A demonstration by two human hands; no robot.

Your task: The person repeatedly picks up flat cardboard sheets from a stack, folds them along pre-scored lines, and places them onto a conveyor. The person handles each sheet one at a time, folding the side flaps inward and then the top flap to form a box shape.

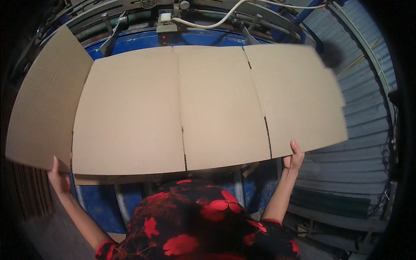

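Head view: big cardboard sheet [130,112] held crosswise btwn both hands, above blue machine [138,40].
L hand [60,181]: fingers pinching lower edge nr angled end panel [47,99]; uneven grip could fold that crease more. Mid: far edge might snag on metal arm [112,41] if pushed low. R hand [294,161]: fingers also gripping lower edge; loose hold could let R end sag.
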